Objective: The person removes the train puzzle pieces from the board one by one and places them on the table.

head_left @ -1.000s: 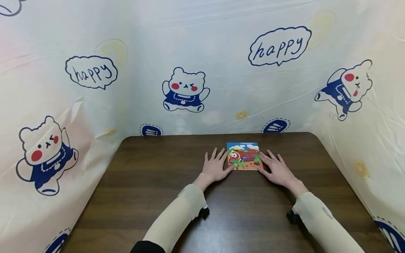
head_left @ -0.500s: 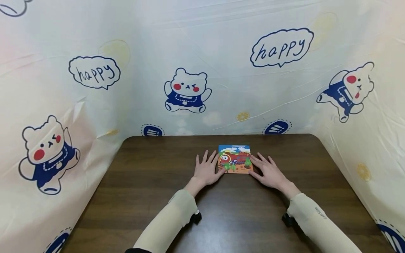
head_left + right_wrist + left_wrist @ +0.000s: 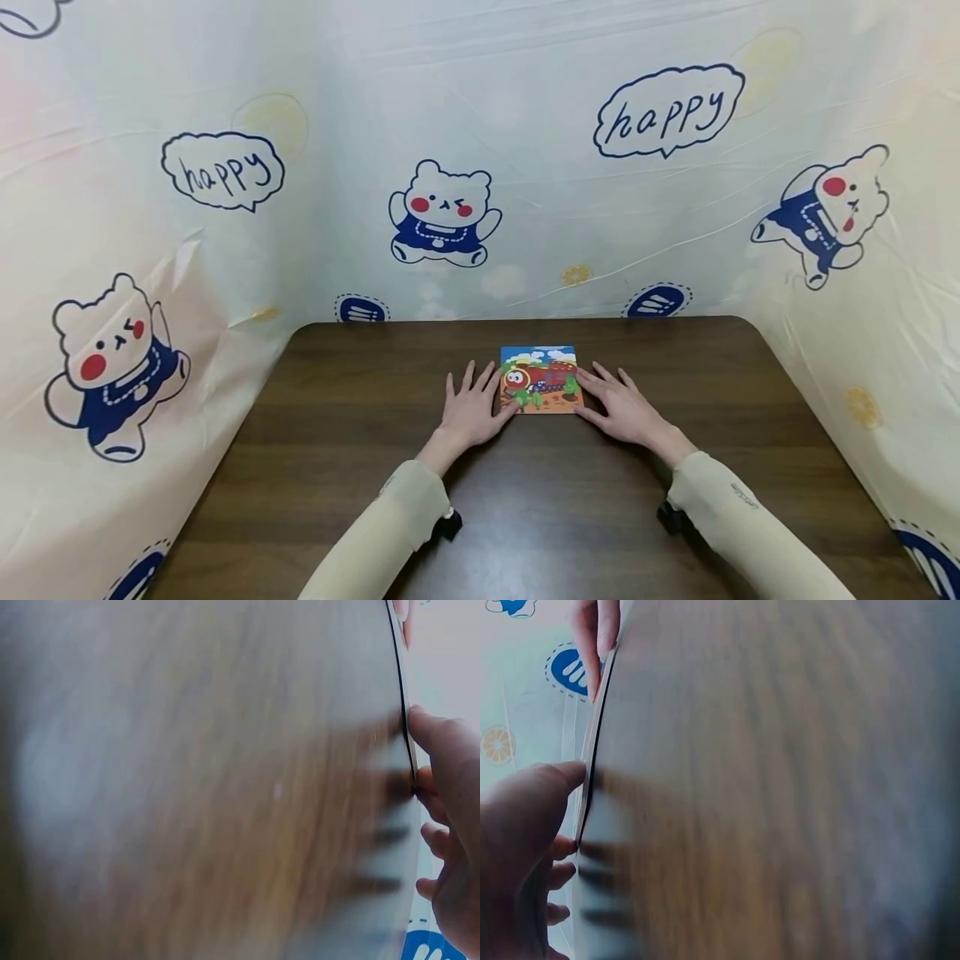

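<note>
A thin, square picture board (image 3: pixel 542 379) lies flat on the far part of the table, printed with a red cartoon train, green plants and a blue sky. My left hand (image 3: pixel 468 415) has its fingers spread, with thumb and index finger at the board's left side. Opposite it, my right hand (image 3: pixel 628 413) touches the right side with thumb and index fingertip. In the left wrist view the board's thin edge (image 3: pixel 598 724) shows between the left thumb (image 3: pixel 562 776) and the other hand's fingers. The right wrist view shows the right thumb (image 3: pixel 431 727) against the same board's edge.
The dark brown wooden table (image 3: pixel 547 517) has rounded far corners. Behind it and along both sides hangs a pale curtain (image 3: pixel 525 108) with printed bears and "happy" bubbles. A black wrist device (image 3: pixel 448 525) shows under the left sleeve, another (image 3: pixel 670 518) under the right.
The picture board has slid left and slightly toward me, with both hands moving along at its sides. The head view has shifted a little.
</note>
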`<action>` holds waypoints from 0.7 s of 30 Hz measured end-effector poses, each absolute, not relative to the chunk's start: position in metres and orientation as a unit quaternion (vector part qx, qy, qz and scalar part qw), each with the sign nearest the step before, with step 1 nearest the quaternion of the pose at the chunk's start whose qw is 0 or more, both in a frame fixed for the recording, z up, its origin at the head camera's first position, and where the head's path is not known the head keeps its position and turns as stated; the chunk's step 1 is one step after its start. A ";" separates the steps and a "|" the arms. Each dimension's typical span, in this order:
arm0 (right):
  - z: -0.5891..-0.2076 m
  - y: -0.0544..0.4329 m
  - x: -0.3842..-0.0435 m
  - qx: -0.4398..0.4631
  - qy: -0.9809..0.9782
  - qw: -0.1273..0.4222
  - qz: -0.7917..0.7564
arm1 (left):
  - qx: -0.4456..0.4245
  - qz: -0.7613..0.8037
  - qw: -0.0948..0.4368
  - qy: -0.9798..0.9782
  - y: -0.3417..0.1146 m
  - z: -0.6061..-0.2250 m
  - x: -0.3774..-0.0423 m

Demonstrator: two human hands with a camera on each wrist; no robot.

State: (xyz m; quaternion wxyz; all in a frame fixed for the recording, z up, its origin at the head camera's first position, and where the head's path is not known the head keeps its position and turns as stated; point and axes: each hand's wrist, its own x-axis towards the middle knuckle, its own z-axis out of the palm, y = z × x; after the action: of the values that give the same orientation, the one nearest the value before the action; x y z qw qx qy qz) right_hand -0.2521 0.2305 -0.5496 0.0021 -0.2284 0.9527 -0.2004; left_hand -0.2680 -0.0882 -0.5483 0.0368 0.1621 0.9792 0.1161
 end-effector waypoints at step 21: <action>-0.544 0.198 -0.260 -0.245 0.947 0.021 -0.204 | 0.136 0.134 0.047 0.980 -0.120 -0.540 -0.262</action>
State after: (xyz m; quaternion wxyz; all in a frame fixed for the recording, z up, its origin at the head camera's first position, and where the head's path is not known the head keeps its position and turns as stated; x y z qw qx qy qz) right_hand -0.2604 0.1978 -0.5443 0.0207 -0.2454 0.9475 -0.2041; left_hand -0.2617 -0.1202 -0.5399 0.0467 0.1362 0.9805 0.1339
